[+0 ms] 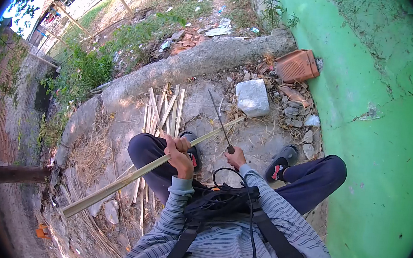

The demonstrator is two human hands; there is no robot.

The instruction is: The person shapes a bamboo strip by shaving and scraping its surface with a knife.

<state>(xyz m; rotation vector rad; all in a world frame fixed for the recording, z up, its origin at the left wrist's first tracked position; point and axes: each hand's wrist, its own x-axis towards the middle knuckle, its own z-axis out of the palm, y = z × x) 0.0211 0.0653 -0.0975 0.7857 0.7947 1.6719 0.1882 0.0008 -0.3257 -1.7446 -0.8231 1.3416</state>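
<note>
Gripping a long pale strip (109,189) near its middle, the left hand (179,157) has its fingers curled firmly round it. The right hand (236,158) is closed on the handle of a knife (217,112), whose blade crosses the strip in view; whether they touch I cannot tell. The strip slants over the left thigh, its far end by the white block (252,97). It looks like split bamboo: probably light, stiff yet springy along its length, perhaps sharp-edged. The middle seems best to hold for balance, with fingers clear of the blade. Similar sticks (180,108) lie on the ground beyond the left knee. The dark bundle (222,198) strapped at the waist may be a bag; any contents are hidden.
</note>
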